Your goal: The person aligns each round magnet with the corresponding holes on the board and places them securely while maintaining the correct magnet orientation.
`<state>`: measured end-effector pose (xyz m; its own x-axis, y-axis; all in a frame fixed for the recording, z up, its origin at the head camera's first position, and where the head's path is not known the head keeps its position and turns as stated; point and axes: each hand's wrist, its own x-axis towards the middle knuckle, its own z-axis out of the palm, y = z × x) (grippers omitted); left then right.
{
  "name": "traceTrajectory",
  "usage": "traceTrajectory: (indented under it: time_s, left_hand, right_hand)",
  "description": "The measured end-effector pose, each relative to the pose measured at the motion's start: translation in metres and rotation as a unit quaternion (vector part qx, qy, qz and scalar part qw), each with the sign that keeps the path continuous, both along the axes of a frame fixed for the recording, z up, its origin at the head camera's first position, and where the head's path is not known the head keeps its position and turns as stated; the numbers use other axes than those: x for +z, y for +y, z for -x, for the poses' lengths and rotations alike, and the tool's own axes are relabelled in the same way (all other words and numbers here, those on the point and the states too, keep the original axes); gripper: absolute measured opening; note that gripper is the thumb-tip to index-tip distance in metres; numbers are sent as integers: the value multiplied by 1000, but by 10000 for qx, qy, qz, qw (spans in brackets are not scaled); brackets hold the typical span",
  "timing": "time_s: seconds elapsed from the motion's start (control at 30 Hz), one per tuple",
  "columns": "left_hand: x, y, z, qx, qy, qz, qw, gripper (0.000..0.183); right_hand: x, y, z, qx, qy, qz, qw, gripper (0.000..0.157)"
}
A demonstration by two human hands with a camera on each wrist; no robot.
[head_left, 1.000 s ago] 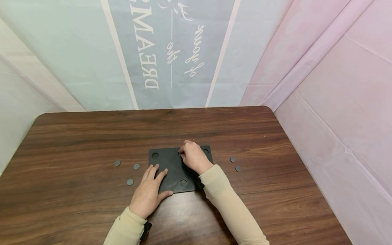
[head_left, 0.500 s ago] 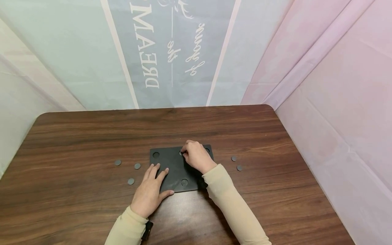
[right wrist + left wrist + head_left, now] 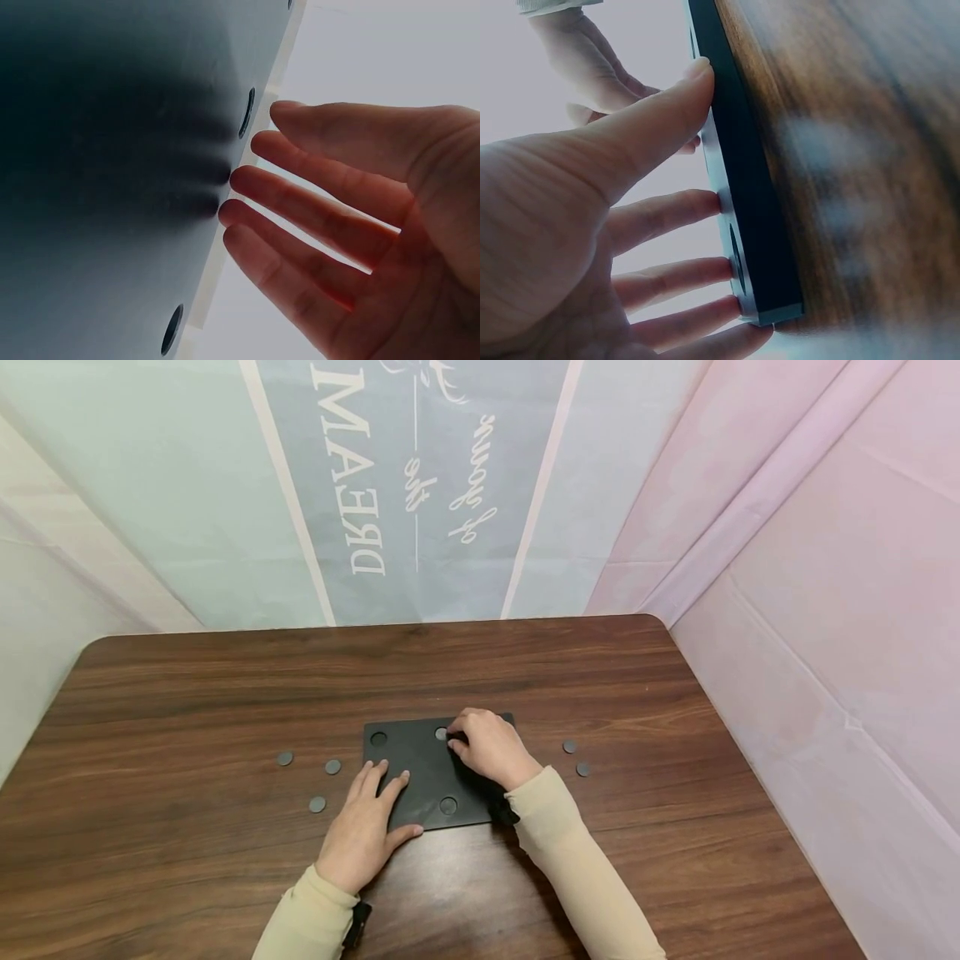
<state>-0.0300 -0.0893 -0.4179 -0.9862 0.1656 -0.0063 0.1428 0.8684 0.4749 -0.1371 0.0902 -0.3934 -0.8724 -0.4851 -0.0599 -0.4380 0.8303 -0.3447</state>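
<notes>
A thin black rectangular board (image 3: 423, 777) with round recesses lies flat on the table. My left hand (image 3: 358, 839) rests on its left part with fingers spread; in the left wrist view the thumb (image 3: 660, 116) lies along the board's near edge. A small grey disc (image 3: 441, 734) sits at the middle recess of the far side. Just right of that disc is my right hand (image 3: 491, 747); the right wrist view shows its loosely bent fingers (image 3: 315, 199) holding nothing, fingertips close over the board. My right hand hides the board's right part.
Three grey discs lie left of the board, one (image 3: 333, 767) nearest to it. To the right are two more, a farther disc (image 3: 569, 747) and a nearer disc (image 3: 582, 769). The brown wooden table (image 3: 225, 693) ends at a printed cloth backdrop (image 3: 442, 593).
My right hand has drawn back slightly to the right, its fingertips parting from the far-middle recess, so the disc there shows more fully. My left hand has stayed on the board.
</notes>
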Motion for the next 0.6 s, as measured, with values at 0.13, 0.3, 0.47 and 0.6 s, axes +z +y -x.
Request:
traceTrajectory:
  time_s: [0.13, 0.3, 0.47, 0.6]
  left_hand:
    - [0, 0, -1, 5, 55, 6, 10000, 65]
    - [0, -1, -1, 18, 134, -20, 9999, 65]
    - [0, 0, -2, 21, 160, -45, 9999, 65]
    - [0, 1, -2, 12, 151, -89, 9998, 64]
  right_hand:
    - [1, 4, -3, -57, 20, 15, 10000, 22]
    - [1, 9, -7, -67, 46, 6, 10000, 21]
    - [0, 13, -9, -97, 107, 41, 9999, 20]
    - [-1, 16, -11, -141, 178, 87, 9997, 18]
